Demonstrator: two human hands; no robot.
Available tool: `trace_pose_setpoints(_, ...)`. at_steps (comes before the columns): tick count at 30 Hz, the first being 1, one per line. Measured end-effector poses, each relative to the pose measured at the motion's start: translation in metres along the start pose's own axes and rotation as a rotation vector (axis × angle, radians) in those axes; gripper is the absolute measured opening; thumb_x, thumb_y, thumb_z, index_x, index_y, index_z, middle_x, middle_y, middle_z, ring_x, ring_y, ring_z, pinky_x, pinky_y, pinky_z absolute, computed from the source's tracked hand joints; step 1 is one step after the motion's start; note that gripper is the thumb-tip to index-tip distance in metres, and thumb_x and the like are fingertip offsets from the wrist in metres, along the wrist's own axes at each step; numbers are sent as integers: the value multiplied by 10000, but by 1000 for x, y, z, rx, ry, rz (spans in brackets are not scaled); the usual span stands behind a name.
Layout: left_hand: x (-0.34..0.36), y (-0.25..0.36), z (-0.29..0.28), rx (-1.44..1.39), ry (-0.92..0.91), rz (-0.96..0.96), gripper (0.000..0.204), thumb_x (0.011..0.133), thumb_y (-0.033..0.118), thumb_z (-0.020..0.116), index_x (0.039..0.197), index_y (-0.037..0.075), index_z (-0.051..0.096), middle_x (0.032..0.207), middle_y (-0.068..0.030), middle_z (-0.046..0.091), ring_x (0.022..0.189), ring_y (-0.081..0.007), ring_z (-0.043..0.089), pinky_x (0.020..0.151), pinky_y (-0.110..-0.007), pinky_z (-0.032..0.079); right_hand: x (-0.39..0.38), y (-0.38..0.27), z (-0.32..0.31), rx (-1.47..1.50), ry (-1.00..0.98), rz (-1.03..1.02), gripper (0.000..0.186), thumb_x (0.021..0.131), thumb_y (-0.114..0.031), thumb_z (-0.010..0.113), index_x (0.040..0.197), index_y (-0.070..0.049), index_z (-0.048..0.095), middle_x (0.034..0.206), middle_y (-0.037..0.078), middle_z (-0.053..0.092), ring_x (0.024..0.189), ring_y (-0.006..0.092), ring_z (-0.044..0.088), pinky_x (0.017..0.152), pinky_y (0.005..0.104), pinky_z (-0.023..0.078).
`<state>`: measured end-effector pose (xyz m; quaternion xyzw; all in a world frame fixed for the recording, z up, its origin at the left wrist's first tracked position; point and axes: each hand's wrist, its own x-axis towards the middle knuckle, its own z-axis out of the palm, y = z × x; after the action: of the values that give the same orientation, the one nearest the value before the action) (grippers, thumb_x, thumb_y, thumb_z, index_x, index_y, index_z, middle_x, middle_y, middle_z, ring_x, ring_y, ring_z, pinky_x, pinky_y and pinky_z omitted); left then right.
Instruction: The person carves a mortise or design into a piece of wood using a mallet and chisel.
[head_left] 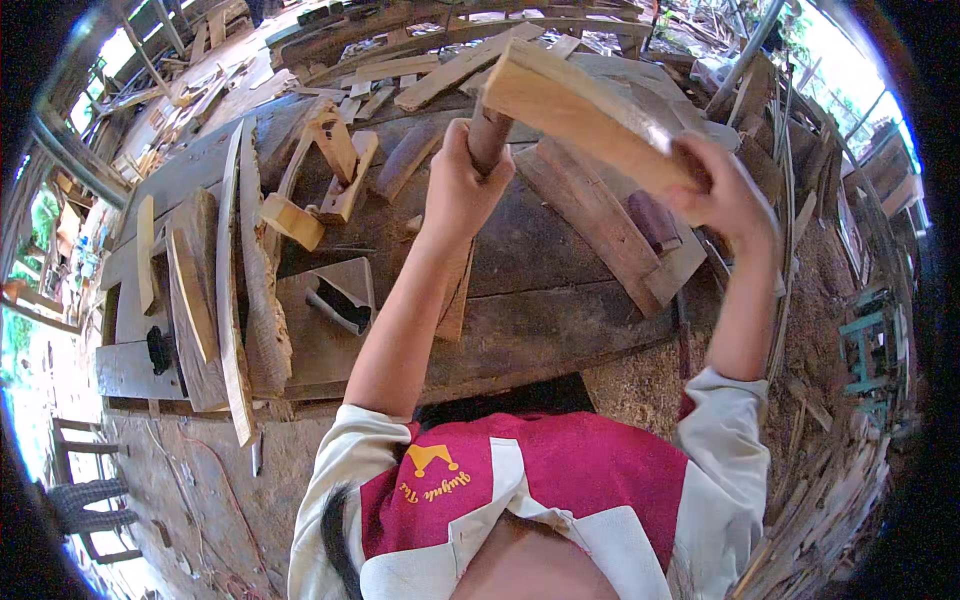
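Note:
My left hand is closed around a short brown cylindrical piece, raised over the wooden workbench. Its top meets a long pale board, which slants down to the right; whether the two are joined I cannot tell. My right hand grips the board's lower right end, with bent fingers around it. Below, a wide reddish-brown plank lies on the bench, and a dark purple-brown piece shows just left of my right wrist.
Long strips and rough-edged boards lie on the bench's left. Small pale blocks and a metal-looking dark tool lie nearer the middle. Scrap timber is piled behind. A green rack stands at the right, a dark chair at lower left.

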<state>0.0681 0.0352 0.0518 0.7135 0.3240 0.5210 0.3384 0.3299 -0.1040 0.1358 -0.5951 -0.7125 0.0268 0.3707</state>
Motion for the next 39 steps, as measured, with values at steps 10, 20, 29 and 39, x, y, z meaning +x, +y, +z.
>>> trace_pose_setpoints(10,2,11,0,5,2,-18,254,755,145,628,902,21,461,719,-163,593,670,-244,615,627,-300,458,14,-4,-16,-38,12,64,592,762,-358,668,1167,29,479,1028,124,579,944,197,562,842,308,449)
trace_pose_setpoints(20,1,8,0,10,-6,-6,259,761,158,625,910,20,464,718,-184,586,669,-300,611,621,-331,463,12,-13,-12,-390,-56,-216,502,764,-289,668,1134,10,507,967,61,594,855,150,567,767,296,471)
trace_pose_setpoints(29,2,1,6,-33,12,35,262,781,188,650,900,40,469,694,-63,539,636,-98,465,590,-262,426,20,-7,-20,581,-106,233,631,708,-455,663,1090,24,510,940,100,593,862,195,582,776,291,464)
trace_pose_setpoints(39,1,4,3,-4,-25,-9,277,758,150,622,942,17,464,771,-184,606,735,-311,631,659,-313,469,18,-16,-10,56,-138,176,629,717,-348,684,1164,41,474,1021,129,575,966,219,545,879,330,422)
